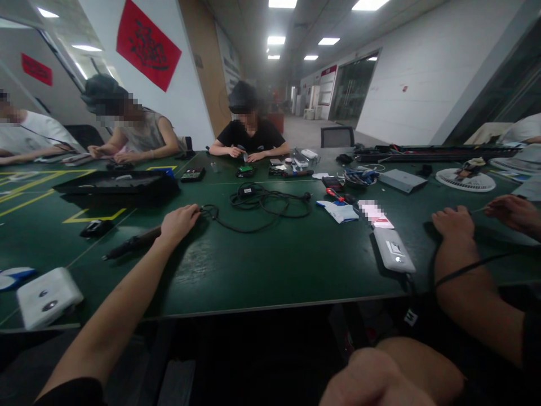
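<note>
My left hand reaches out over the green table and is closed round the rear end of a dark pen-shaped tool. The tool lies flat with its tip pointing left. A black cable runs from under that hand to a loose coil at mid-table. My right hand rests knuckles up on a dark mat at the right, fingers curled under; what they hold is hidden. A black cord crosses its wrist. A white-grey device lies just left of it.
A white box sits at the near left edge, and a black tray lies further back. Small parts, a red-handled tool and a grey box are scattered across the far side. Other people sit opposite and left. Another person's hand holds a thin rod.
</note>
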A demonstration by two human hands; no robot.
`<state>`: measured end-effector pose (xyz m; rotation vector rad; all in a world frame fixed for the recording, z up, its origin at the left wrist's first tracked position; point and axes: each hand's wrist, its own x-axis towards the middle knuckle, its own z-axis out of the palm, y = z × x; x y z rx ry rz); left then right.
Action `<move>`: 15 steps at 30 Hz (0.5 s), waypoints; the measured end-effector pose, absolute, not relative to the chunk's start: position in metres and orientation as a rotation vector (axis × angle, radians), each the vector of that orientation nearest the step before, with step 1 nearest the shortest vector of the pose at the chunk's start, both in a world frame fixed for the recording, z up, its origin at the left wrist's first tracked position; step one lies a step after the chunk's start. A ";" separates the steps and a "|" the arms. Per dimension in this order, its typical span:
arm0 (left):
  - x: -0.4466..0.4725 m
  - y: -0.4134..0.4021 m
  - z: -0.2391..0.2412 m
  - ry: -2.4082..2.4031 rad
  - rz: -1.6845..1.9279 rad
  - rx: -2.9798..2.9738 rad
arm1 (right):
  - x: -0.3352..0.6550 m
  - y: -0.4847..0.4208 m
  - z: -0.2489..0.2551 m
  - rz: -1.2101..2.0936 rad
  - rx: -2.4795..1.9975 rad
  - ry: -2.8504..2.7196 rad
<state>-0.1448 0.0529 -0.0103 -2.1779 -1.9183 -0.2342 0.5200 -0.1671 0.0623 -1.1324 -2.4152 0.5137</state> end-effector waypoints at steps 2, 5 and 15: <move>-0.160 0.053 -0.009 -1.988 -0.225 -2.069 | 0.597 -0.134 0.071 0.574 -1.247 -2.254; -0.179 0.052 -0.008 -2.072 -0.197 -1.918 | 0.651 -0.112 0.070 0.644 -1.358 -2.205; -0.212 0.053 -0.007 -2.208 -0.156 -1.757 | 0.635 -0.116 0.071 0.587 -1.314 -2.182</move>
